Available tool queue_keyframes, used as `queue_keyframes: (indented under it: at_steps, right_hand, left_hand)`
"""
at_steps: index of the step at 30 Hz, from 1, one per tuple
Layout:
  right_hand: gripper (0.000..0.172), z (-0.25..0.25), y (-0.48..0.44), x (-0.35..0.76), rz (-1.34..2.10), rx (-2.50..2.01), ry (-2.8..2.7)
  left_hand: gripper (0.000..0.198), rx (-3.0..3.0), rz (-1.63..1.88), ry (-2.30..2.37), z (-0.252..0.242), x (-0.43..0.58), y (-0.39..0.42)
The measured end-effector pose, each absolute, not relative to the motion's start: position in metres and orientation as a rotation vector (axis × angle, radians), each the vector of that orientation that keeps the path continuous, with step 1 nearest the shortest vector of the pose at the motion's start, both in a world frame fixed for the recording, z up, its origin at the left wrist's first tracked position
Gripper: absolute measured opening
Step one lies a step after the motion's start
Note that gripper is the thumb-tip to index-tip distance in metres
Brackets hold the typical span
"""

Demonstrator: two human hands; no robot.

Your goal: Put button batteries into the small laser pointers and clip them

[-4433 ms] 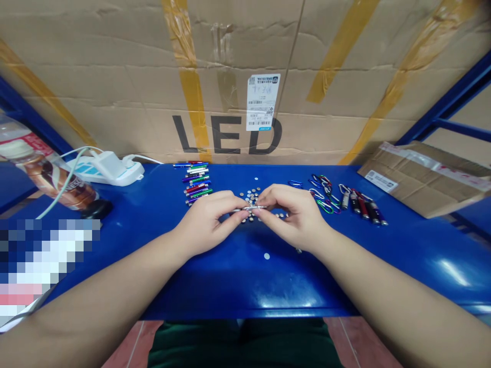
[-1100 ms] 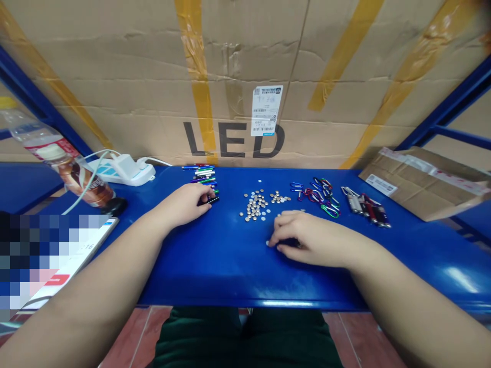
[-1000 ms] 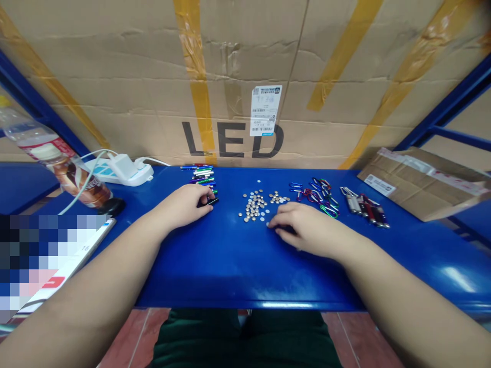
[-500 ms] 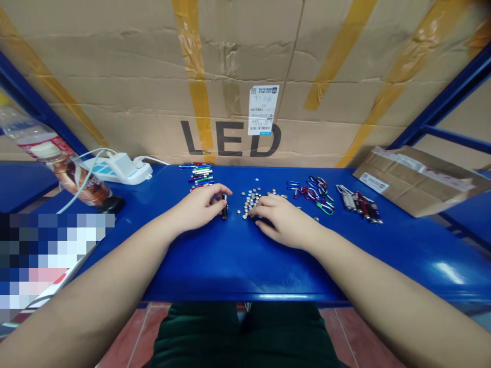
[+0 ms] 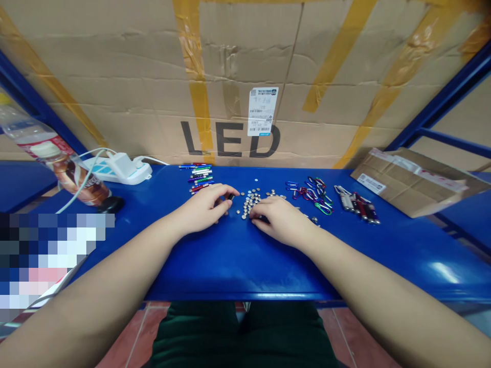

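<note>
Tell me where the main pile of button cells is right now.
In the head view, the main pile of button cells lies on the blue table between the left hand and the right hand, closer to the latter.

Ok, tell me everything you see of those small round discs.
The discs look metallic, mostly silvery to brassy, with a few whitish ones. They lie loose on the blue table, the main cluster beside the right hand's fingertips, a smaller group just beyond that hand, plus some strays. The right fingers reach over the main cluster's near edge, hiding part of it; whether they grip a disc cannot be told.
</note>
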State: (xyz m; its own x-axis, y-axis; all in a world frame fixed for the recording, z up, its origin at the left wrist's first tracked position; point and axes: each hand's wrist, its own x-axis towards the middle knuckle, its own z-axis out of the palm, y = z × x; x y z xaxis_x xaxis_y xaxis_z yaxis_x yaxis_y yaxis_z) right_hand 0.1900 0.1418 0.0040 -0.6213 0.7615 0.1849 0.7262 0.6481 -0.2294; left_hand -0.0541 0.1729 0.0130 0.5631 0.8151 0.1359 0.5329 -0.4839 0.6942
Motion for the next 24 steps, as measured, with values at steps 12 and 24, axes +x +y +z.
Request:
queue_keyframes:
  at_steps: [12,24]
  right_hand:
    - [0.014,0.0073,0.1378,0.1921,0.297,-1.330,-2.567]
    - [0.004,0.0081,0.1334,0.1904,0.466,-0.937,-2.168]
  left_hand:
    - [0.029,2.485,0.629,0.938,0.0151,-0.0537,0.1719]
    - [0.022,2.375,0.615,0.844,0.0139,-0.0453,0.1661]
